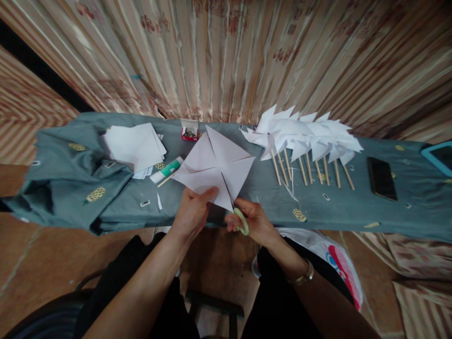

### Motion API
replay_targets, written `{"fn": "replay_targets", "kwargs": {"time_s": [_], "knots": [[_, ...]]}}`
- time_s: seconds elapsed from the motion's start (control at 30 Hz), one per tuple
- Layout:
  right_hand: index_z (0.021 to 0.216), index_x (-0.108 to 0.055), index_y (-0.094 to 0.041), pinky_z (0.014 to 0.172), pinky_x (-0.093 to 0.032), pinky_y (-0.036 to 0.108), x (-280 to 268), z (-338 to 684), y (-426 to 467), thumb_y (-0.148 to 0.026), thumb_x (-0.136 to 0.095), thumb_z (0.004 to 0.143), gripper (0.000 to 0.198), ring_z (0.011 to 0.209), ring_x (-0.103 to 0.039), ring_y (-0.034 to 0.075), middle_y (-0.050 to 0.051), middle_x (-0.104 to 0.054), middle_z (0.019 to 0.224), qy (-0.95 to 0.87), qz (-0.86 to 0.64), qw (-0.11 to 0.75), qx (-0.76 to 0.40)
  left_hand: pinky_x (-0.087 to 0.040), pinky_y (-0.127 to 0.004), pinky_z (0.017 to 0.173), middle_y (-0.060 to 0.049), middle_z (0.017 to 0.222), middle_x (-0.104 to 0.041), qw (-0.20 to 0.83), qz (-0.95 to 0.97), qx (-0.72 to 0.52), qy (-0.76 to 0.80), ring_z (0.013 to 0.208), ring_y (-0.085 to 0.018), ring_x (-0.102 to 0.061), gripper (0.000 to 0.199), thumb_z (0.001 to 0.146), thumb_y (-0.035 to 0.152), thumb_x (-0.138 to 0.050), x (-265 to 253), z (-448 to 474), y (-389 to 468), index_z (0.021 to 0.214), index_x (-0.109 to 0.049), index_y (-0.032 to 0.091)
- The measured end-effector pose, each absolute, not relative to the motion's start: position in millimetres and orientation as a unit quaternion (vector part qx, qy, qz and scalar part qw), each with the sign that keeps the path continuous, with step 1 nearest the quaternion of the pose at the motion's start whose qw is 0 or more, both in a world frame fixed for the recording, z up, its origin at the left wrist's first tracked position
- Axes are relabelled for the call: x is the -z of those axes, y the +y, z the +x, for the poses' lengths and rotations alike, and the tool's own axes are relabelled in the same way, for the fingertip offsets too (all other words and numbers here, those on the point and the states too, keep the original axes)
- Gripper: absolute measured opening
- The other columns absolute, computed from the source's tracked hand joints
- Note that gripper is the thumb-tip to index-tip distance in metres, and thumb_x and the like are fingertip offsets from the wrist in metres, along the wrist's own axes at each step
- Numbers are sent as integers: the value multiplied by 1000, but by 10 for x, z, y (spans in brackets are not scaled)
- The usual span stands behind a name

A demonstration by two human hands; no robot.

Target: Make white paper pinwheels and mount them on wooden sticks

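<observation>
A square sheet of white paper (pixel 197 155) with slits running from its corners toward the middle is held up over the cloth. My left hand (pixel 193 209) grips its near left edge, thumb on top and the other fingers underneath. In my right hand (pixel 252 217) is a pair of scissors (pixel 242 222) with pale green handles. Their blades lie along the slit at the near corner of the sheet; most of the blade length is hard to make out. Just left of the sheet lie a green and white glue tube (pixel 167 170) and a thin stick (pixel 165 179).
Finished paper pinwheels on sticks (pixel 300 134) lie in a row on the right. A black phone (pixel 382 178) and a blue-edged device (pixel 438 157) are farther right. Stacked paper (pixel 132 146) lies left. A small red box of metal pins (pixel 189 132) stands behind the sheet.
</observation>
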State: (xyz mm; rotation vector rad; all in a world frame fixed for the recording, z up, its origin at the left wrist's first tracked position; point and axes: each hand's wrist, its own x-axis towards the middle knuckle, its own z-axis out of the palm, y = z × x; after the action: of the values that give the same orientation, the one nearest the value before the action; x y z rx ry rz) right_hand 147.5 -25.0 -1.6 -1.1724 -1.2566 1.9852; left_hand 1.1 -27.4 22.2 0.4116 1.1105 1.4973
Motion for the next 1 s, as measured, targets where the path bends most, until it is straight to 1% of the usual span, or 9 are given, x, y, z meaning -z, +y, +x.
{"fn": "replay_targets", "kwargs": {"time_s": [0.2, 0.33, 0.43, 0.5, 0.6, 0.7, 0.77, 0.83, 1.0], "knots": [[76, -52, -19, 46, -41, 20, 34, 1532, -284, -54, -81, 63, 48, 51, -57, 10, 0, -67, 59, -492, -407, 232, -734, -50, -28, 68, 0, 71, -70, 576, 192, -644, 465, 66, -16, -64, 18, 54, 14, -78, -219, -8, -242, 66, -65, 18], [101, -55, -18, 49, -43, 22, 35, 1637, -279, -50, -82, 63, 56, 51, -58, 11, -3, -65, 60, -494, -418, 185, -740, -51, -29, 74, -2, 72, -71, 558, 190, -661, 464, 71, -17, -65, 21, 51, 15, -80, -216, -62, -197, 67, -67, 16], [107, -57, -17, 46, -37, 20, 38, 1776, -268, -47, -83, 63, 58, 48, -53, 9, -5, -63, 60, -547, -447, 144, -693, -51, -29, 76, -1, 75, -71, 546, 197, -675, 456, 75, -18, -66, 24, 49, 14, -82, -194, -134, -152, 65, -65, 18], [108, -59, -18, 44, -34, 20, 26, 1890, -259, -46, -81, 66, 54, 46, -50, 8, -6, -62, 60, -604, -477, 122, -626, -51, -30, 77, 0, 73, -71, 539, 201, -679, 457, 77, -20, -67, 24, 48, 14, -82, -162, -183, -126, 63, -63, 20], [115, -59, -18, 51, -41, 24, -17, 2058, -233, -46, -76, 71, 55, 54, -58, 14, -2, -67, 68, -678, -557, 116, -465, -53, -31, 76, 1, 69, -70, 530, 202, -680, 465, 77, -21, -67, 23, 48, 16, -81, -105, -217, -107, 63, -64, 21], [127, -53, -11, 67, -50, 33, -53, 2179, -182, -44, -71, 77, 62, 76, -69, 24, 9, -73, 87, -729, -634, 112, -233, -53, -33, 80, 0, 74, -73, 548, 200, -662, 470, 77, -21, -68, 26, 48, 17, -80, -71, -184, -122, 71, -68, 20], [133, -48, -5, 77, -51, 37, -56, 2218, -140, -39, -68, 82, 64, 90, -69, 30, 17, -73, 98, -744, -652, 88, -116, -53, -36, 82, -2, 76, -74, 567, 199, -646, 472, 78, -22, -69, 28, 49, 16, -80, -70, -139, -143, 76, -71, 18], [136, -45, -2, 80, -50, 37, -46, 2221, -100, -34, -65, 85, 63, 96, -69, 31, 20, -72, 101, -754, -651, 56, -59, -53, -38, 84, -4, 77, -74, 589, 200, -626, 471, 78, -23, -70, 30, 50, 16, -80, -74, -97, -158, 79, -72, 16], [129, -54, -5, 78, -49, 33, -26, 2175, -25, -31, -61, 90, 48, 94, -69, 29, 20, -72, 98, -757, -652, -4, -28, -50, -40, 92, -5, 81, -75, 611, 200, -606, 469, 86, -25, -70, 34, 49, 17, -82, 7, -40, -116, 81, -71, 14]]}}
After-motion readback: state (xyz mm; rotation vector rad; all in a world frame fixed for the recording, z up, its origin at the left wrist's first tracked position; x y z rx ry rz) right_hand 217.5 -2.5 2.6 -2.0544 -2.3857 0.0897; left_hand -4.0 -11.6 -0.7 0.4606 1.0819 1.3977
